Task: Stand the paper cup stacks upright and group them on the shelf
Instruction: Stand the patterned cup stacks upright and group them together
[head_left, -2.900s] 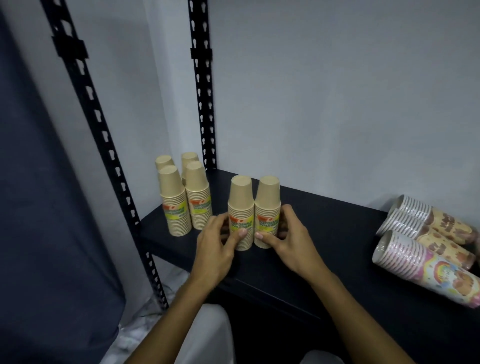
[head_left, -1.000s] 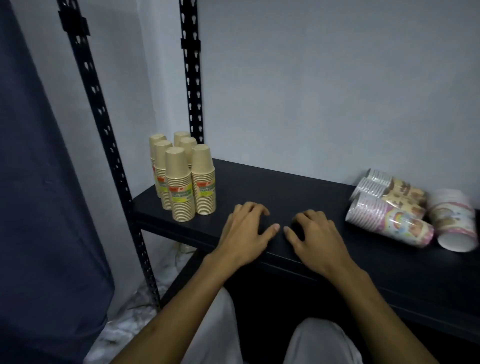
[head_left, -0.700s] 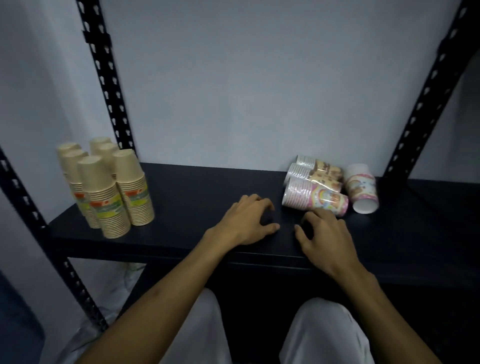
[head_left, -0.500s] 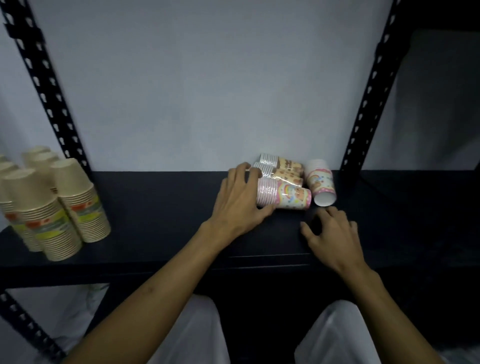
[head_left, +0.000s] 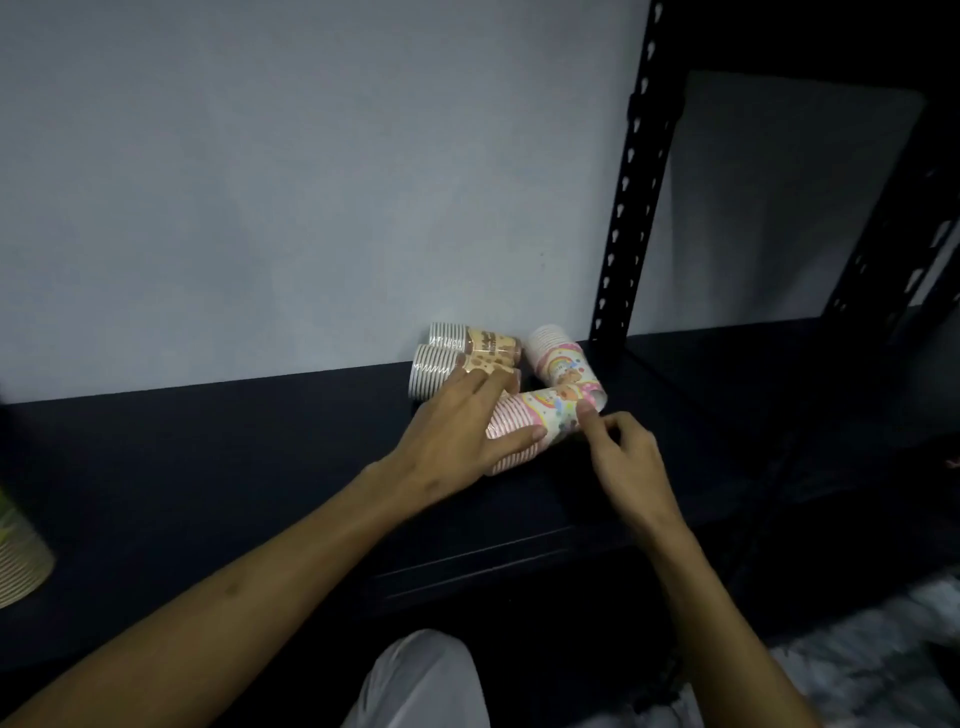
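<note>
Several printed paper cup stacks lie on their sides on the black shelf (head_left: 208, 467) near the back wall. My left hand (head_left: 462, 426) grips the nearest one, a pink rainbow cup stack (head_left: 550, 415), around its rim end. My right hand (head_left: 618, 447) touches that stack's closed end with a fingertip, fingers loosely curled. Behind it lie two brown-print cup stacks (head_left: 467, 348), partly hidden by my fingers, and another rainbow cup stack (head_left: 558, 358) beside them. The edge of a kraft cup stack (head_left: 15, 561) shows at the far left.
A black perforated upright post (head_left: 628, 208) stands just right of the printed stacks. A grey wall closes the back. A second shelf section (head_left: 779, 374) continues to the right. My knees and a marbled floor show below.
The view has swung right, away from the upright kraft stacks. My left hand has reached to the printed stacks and closed on the nearest one; my right hand has come up to its other end.
</note>
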